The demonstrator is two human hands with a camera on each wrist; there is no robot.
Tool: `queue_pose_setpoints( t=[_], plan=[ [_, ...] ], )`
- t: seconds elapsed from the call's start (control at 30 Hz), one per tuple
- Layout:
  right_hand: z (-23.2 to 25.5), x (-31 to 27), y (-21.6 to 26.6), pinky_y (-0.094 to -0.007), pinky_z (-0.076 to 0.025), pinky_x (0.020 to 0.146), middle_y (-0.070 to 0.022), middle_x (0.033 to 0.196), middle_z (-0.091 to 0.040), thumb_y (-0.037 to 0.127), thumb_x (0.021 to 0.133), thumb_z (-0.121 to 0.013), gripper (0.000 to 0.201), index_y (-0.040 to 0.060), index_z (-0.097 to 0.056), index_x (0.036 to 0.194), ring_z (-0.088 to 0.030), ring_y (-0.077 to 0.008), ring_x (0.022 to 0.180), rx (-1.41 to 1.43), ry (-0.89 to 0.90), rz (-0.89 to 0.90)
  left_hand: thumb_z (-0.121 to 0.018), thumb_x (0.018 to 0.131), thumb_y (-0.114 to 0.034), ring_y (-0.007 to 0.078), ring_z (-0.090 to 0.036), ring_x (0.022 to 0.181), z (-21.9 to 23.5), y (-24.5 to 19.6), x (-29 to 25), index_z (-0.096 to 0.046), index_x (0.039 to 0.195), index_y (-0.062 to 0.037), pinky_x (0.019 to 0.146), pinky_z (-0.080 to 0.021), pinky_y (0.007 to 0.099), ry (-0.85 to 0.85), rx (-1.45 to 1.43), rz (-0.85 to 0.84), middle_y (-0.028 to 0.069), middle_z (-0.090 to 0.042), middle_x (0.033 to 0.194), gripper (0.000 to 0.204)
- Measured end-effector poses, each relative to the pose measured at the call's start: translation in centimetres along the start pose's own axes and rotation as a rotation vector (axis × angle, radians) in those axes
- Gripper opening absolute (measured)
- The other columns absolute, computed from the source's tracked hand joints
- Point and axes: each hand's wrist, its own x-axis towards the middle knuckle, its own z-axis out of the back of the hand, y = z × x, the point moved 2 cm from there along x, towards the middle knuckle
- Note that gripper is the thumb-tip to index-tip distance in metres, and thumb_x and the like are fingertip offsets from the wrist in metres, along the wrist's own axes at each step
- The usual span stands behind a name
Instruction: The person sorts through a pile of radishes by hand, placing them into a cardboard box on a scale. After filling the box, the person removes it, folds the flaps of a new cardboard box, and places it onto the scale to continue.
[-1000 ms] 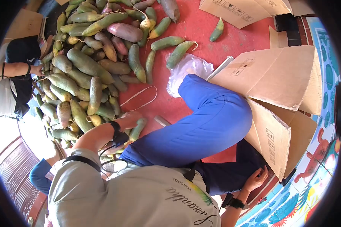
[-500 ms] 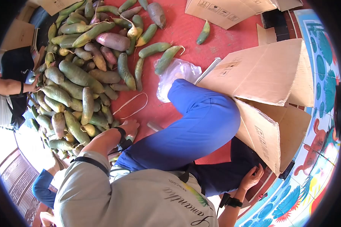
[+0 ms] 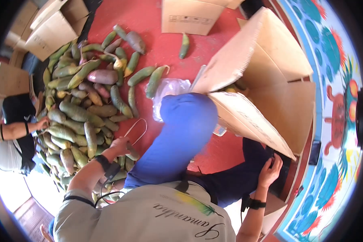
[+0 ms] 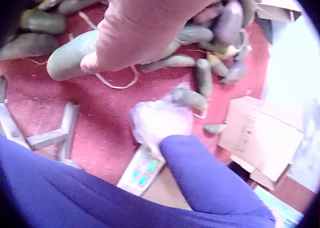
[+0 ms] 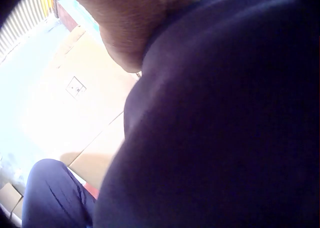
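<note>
My left hand (image 3: 119, 147) grips a green radish (image 3: 132, 153) at the near right edge of a large pile of green and purple radishes (image 3: 80, 111). In the left wrist view, the thumb of this hand (image 4: 150, 28) lies against the pale green radish (image 4: 72, 58), whose rounded end sticks out; the other fingers are mostly hidden. My right hand (image 3: 270, 171) rests on the dark trouser leg at the knee, fingers loosely bent and holding nothing. Only part of that hand (image 5: 135, 28) shows in the right wrist view, against the dark cloth.
An open cardboard box (image 3: 286, 109) with some radishes inside stands right of my raised blue knee (image 3: 189, 117). A clear plastic bag (image 3: 159, 94) and a scale (image 4: 142, 173) are beside the knee. Another person's hand (image 3: 42, 123) touches the pile's left side. More boxes (image 3: 52, 36) stand behind.
The head view has turned, bringing the box's inside into sight. My left hand has its fingers round the radish, standing higher over it than before. My right hand stays on the leg.
</note>
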Motion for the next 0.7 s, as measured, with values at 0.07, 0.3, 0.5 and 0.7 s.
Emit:
queue_pose_setpoints(
  t=[0.07, 0.3, 0.5, 0.7],
  plan=[
    [-0.1, -0.1, -0.4, -0.0372, -0.052, 0.074, -0.0165, 0.106, -0.058, 0.001, 0.087, -0.055, 0.024, 0.0007, -0.057, 0.110, -0.062, -0.0300, 0.087, -0.051, -0.048, 0.073, -0.080, 0.060, -0.026, 0.0325, -0.058, 0.104, 4.9, -1.1, -0.9, -0.058, 0.111, -0.0065, 0.090, -0.047, 0.0406, -0.159, -0.026, 0.143, 0.0147, -0.060, 0.109, 0.059],
    [0.7, -0.1, 0.5, -0.0408, -0.049, 0.081, -0.0175, 0.105, -0.059, 0.002, 0.082, -0.058, 0.026, 0.0011, -0.058, 0.108, -0.059, -0.0359, 0.095, 0.000, -0.095, 0.081, -0.079, 0.064, -0.007, 0.0226, -0.058, 0.095, 22.8, -11.2, -8.6, -0.055, 0.109, -0.0010, 0.086, -0.047, 0.0330, -0.994, -0.264, -0.236, 0.0098, -0.059, 0.101, 0.052],
    [0.9, -0.5, 0.0, -0.0380, -0.051, 0.078, -0.0163, 0.106, -0.060, 0.001, 0.082, -0.057, 0.022, 0.0012, -0.059, 0.105, -0.061, -0.0328, 0.092, 0.037, -0.161, 0.044, -0.070, 0.079, 0.002, 0.0155, -0.056, 0.101, 31.3, -23.0, -15.0, -0.050, 0.121, 0.0006, 0.092, -0.044, 0.0281, -1.263, -0.611, -0.743, 0.0074, -0.058, 0.110, 0.046],
    [1.2, -0.8, -0.4, -0.0386, -0.050, 0.077, -0.0138, 0.105, -0.061, 0.003, 0.079, -0.061, 0.024, 0.0034, -0.060, 0.103, -0.061, -0.0329, 0.092, 0.061, -0.220, 0.030, -0.070, 0.077, 0.002, 0.0137, -0.057, 0.099, 31.7, -34.8, -16.4, -0.050, 0.121, 0.0009, 0.086, -0.049, 0.0253, -1.203, -0.630, -1.052, 0.0068, -0.059, 0.109, 0.048]
  ],
)
